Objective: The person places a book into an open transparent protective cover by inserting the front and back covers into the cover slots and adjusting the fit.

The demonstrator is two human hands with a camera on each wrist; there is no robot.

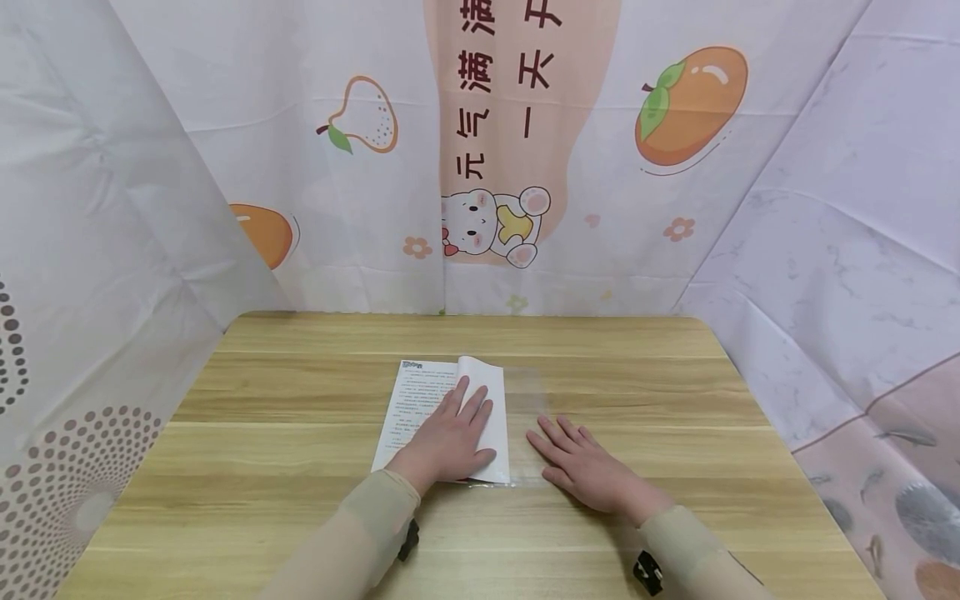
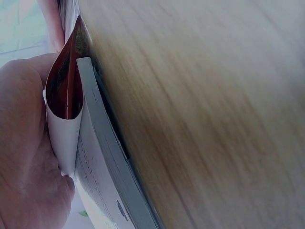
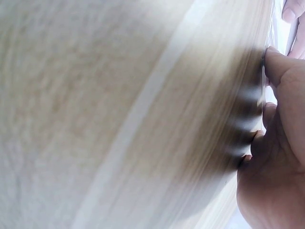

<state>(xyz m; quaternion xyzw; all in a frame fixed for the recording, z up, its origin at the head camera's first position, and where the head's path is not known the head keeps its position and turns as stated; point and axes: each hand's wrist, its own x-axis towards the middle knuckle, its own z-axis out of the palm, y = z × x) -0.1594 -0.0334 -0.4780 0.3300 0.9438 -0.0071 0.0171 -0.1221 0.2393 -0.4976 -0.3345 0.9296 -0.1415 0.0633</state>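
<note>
**Flat hands on paper and film**

From my remote seat, I see the left hand (image 1: 450,437), fingers straight and gripping nothing, lying on a smooth white flap (image 1: 493,425) (rounded at its fold, reddish inside) over the thick printed book (image 1: 412,404), mid-table. The right hand (image 1: 585,467), fingers extended and holding nothing, rests by clear film (image 1: 528,400) on the wood-grained table (image 1: 637,375).

The book (image 1: 417,408) and the left hand (image 1: 448,435) lying on it are blocking the middle of the surface (image 1: 660,392), the right hand (image 1: 588,468) resting nearby. Room is running down both outer sides; a curtain (image 1: 360,208) is closing off the back.
</note>
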